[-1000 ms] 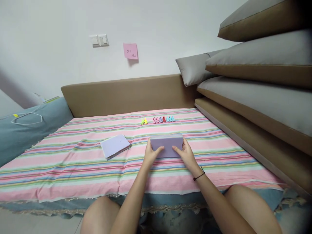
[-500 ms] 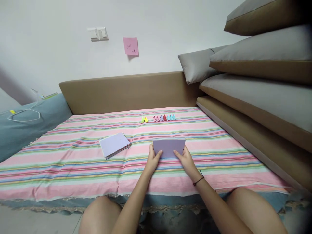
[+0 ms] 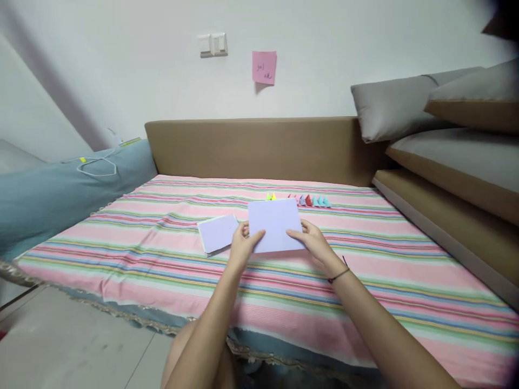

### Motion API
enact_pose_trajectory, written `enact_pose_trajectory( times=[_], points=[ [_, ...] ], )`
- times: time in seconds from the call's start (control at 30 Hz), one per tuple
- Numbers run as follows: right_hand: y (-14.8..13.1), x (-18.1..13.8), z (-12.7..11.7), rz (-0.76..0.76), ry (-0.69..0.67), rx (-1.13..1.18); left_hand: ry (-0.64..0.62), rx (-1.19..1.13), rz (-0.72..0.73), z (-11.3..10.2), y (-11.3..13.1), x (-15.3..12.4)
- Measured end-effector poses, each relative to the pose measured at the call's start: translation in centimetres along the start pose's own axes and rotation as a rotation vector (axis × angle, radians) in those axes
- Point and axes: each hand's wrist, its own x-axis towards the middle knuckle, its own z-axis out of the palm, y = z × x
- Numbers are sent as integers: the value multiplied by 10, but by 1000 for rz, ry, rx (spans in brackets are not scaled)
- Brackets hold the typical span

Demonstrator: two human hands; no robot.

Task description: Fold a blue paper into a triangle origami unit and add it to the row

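Observation:
I hold a lavender sheet of paper (image 3: 274, 222) up off the striped cloth (image 3: 365, 270), tilted toward me. My left hand (image 3: 242, 246) pinches its lower left corner, thumb on top. My right hand (image 3: 311, 242) grips the lower right edge; a dark band circles that wrist. Just left of the sheet lies a small stack of lavender paper (image 3: 218, 233) on the cloth, close to my left hand. Behind the sheet a row of small folded paper pieces (image 3: 310, 201) in yellow, pink, red and blue stands on the cloth, partly hidden.
A brown padded backrest (image 3: 259, 146) runs along the wall. Grey and brown cushions (image 3: 454, 151) pile up at the right. A blue bedding roll with a white hanger (image 3: 97, 166) lies at the left. A pink note (image 3: 264, 67) is stuck on the wall. Grey floor shows lower left.
The sheet has been lifted from lying flat on the cloth and tipped up toward me, both hands still on it. My view has swung to the left.

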Motion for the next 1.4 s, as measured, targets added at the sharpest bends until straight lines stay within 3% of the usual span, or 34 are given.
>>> enact_pose_trajectory(
  times=[0.1, 0.2, 0.27, 0.37, 0.5, 0.63, 0.9, 1.03, 1.1, 1.27, 1.4],
  points=[
    [3, 42, 58, 78, -131, 11, 129, 40, -59, -56, 19, 18],
    [20, 73, 109, 160, -219, -27, 264, 100, -115, -104, 22, 32],
    [35, 86, 132, 202, -257, -76, 344, 148, -145, -126, 14, 38],
    [61, 97, 147, 240, -280, -171, 419, 238, -188, -144, -5, 43],
    [92, 101, 145, 227, -268, -289, 433, 352, -219, -153, -30, 46],
    [105, 102, 140, 165, -250, -392, 434, 448, -225, -155, -38, 46],
    [92, 96, 145, -7, -170, -729, 453, 593, -218, -149, -30, 42],
    [77, 83, 149, -171, -168, -891, 454, 551, -217, -148, -31, 41],
    [70, 78, 151, -279, -251, -940, 447, 482, -232, -148, -31, 41],
    [67, 73, 158, -463, -657, -995, 392, 208, -318, -150, -27, 36],
    [70, 73, 159, -561, -826, -1183, 374, 35, -384, -153, -20, 31]
  ],
)
